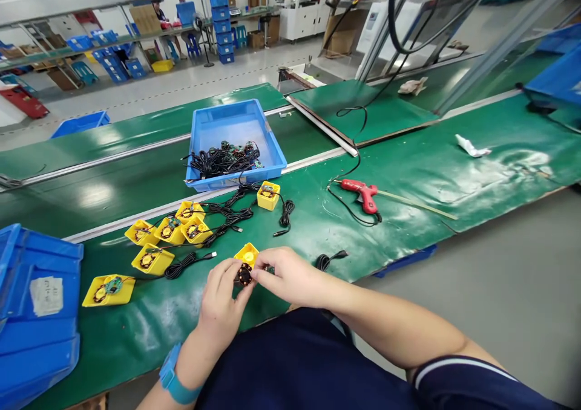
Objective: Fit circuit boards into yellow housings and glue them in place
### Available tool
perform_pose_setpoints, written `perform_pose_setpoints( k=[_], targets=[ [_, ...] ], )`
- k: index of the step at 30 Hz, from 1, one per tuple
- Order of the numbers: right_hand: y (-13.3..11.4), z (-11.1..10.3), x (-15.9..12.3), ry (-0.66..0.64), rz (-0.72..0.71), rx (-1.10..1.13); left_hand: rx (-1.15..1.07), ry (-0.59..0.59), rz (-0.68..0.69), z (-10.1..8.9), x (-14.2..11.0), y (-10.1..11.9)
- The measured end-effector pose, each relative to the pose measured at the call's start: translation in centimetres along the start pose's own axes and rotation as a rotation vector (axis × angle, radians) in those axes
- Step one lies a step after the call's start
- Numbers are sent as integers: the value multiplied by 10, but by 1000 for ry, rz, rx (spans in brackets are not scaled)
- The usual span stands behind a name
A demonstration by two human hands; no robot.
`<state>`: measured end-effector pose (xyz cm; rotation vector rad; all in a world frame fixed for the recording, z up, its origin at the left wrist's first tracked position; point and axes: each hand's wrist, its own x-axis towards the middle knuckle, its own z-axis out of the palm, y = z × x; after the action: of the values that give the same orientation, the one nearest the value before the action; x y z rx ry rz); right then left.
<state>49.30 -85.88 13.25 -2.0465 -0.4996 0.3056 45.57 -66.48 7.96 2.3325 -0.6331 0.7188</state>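
Note:
Between the fingertips of my left hand (220, 298) is a small black motor stator (245, 274) with copper windings. My right hand (290, 274) pinches at its right edge, and a bit of green circuit board (271, 270) shows under those fingers. Just beyond the stator stands an open yellow plastic housing (247, 253), partly hidden by my hands. A coiled black cable (323, 261) lies to the right of my right hand. Several yellow housings with coils and boards in them, such as the nearest left one (102, 294), lie to the left with black USB cables.
A blue tray (267, 133) of cabled boards sits at the back. The red glue gun (363, 193) lies to the right with a glue stick in it. Stacked blue bins (40, 337) stand at the left edge. White crumpled paper (472, 147) is at the far right.

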Motion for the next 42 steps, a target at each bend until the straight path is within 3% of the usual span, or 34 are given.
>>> perform_pose_setpoints(
  k=[6,10,12,14,17,19,21,24,29,33,36,39,41,42],
  targets=[
    [3,1,7,-51,237,186,45,-38,48,-2,1,3],
    [2,4,7,-170,458,458,36,-59,55,-6,1,3],
    [0,2,4,-219,531,466,-9,-92,18,-8,-1,3],
    [-3,-3,-3,-218,423,334,-124,-151,-120,-11,-5,4],
    [-3,-14,-16,-208,-3,119,-467,-277,-510,-16,-14,9],
    [-2,-19,-25,-256,-201,47,-730,-366,-741,-19,-19,14],
    [0,-22,-33,-313,-238,3,-954,-450,-879,-20,-21,19],
    [1,-20,-38,-321,-213,-5,-1220,-534,-958,-18,-20,25],
    [3,-14,-38,-320,-171,142,-1482,-558,-941,-6,-22,26],
    [8,-13,-40,-335,-91,229,-1463,-597,-915,-2,-35,27],
    [11,-16,-39,-303,-87,246,-1095,-520,-779,-8,-38,13],
    [13,-20,-36,-238,-60,254,-575,-354,-526,-14,-19,-22],
    [14,-21,-32,-163,-4,266,-478,-397,-395,-12,5,-47],
    [15,-21,-30,-123,30,274,-501,-492,-346,-8,17,-57]
  ],
)
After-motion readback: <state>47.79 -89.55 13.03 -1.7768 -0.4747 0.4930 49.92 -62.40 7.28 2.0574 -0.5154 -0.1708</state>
